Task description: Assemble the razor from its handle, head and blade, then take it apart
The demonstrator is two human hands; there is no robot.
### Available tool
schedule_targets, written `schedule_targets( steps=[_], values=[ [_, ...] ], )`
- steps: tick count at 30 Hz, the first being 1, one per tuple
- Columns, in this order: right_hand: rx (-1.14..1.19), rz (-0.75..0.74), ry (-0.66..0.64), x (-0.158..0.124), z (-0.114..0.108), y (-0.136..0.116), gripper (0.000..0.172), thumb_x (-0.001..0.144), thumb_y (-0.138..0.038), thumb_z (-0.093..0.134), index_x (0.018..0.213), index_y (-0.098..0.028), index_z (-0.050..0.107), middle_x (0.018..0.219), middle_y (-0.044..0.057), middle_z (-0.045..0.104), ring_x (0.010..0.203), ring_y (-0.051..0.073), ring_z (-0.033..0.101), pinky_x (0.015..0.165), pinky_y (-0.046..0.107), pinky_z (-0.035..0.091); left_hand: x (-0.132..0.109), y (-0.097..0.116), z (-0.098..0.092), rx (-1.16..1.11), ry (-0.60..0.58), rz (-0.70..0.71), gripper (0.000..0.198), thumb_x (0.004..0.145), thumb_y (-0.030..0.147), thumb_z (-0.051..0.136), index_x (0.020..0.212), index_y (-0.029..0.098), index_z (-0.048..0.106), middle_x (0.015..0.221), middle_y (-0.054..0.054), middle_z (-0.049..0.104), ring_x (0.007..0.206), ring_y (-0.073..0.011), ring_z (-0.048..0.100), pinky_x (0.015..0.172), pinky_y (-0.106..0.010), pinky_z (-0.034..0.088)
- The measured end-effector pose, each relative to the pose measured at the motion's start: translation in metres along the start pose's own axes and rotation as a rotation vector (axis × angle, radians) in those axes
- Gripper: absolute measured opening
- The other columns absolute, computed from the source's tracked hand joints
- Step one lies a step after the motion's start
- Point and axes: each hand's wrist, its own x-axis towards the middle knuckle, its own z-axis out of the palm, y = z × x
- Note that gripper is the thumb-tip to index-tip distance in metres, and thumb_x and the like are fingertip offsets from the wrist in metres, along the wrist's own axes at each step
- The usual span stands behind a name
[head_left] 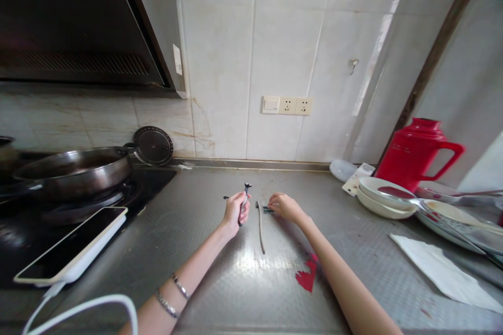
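Note:
My left hand (236,210) is closed around a slim dark razor (247,189), held upright with its T-shaped head above the fist. A small black end sticks out to the left of that hand; I cannot make out what it belongs to. My right hand (283,206) has its fingers curled down at a small dark piece (268,210) on the counter, its kind unclear. Between the hands lies a thin greyish stick (261,230) with a dark top end. A torn red scrap (307,275) lies close to my right forearm.
A steel pan (78,170) stands on the black stove at left, with a phone (73,246) and white cable (98,301) in front. At right are a red thermos jug (412,152), stacked bowls (387,209) and a white napkin (444,272). The steel counter (188,272) meets a tiled wall.

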Motion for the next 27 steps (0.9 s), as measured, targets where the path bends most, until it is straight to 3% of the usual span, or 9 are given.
schedule_targets(
  steps=[13, 17, 23, 27],
  values=[
    [0.131, -0.024, 0.028, 0.004, 0.011, 0.010, 0.023, 0.080, -0.020, 0.046, 0.079, -0.017, 0.069, 0.093, 0.008, 0.065, 0.084, 0.016, 0.059, 0.076, 0.023, 0.042, 0.003, -0.006, -0.003, -0.006, 0.003, -0.015, 0.023, 0.072, 0.038, 0.057, 0.077, 0.016, 0.050, 0.046, 0.008, 0.041, 0.028, -0.0018, 0.023, 0.028, -0.015, 0.013],
    [0.211, -0.026, 0.103, 0.006, 0.014, 0.013, 0.022, 0.078, -0.024, 0.049, 0.078, -0.017, 0.070, 0.091, 0.008, 0.066, 0.086, 0.018, 0.059, 0.079, 0.026, 0.042, 0.003, -0.008, -0.002, -0.007, 0.028, 0.010, 0.024, 0.071, 0.038, 0.057, 0.077, 0.016, 0.050, 0.046, 0.008, 0.041, 0.028, -0.0022, 0.024, 0.028, -0.015, 0.014],
    [0.444, 0.132, 0.218, 0.012, 0.008, 0.000, 0.028, 0.080, -0.030, 0.047, 0.077, -0.014, 0.069, 0.069, 0.006, 0.069, 0.065, 0.017, 0.061, 0.061, 0.024, 0.045, 0.002, -0.012, -0.001, 0.011, 0.139, 0.055, 0.024, 0.070, 0.039, 0.055, 0.077, 0.017, 0.049, 0.046, 0.008, 0.042, 0.027, -0.0025, 0.026, 0.028, -0.015, 0.014],
    [0.570, 0.199, 0.231, 0.016, 0.007, -0.006, 0.028, 0.078, -0.026, 0.046, 0.085, -0.013, 0.070, 0.069, 0.005, 0.068, 0.060, 0.014, 0.060, 0.050, 0.021, 0.045, 0.002, -0.013, -0.001, 0.042, 0.191, 0.068, 0.026, 0.070, 0.040, 0.055, 0.078, 0.017, 0.050, 0.046, 0.008, 0.043, 0.027, -0.0021, 0.027, 0.030, -0.015, 0.015]
  ],
)
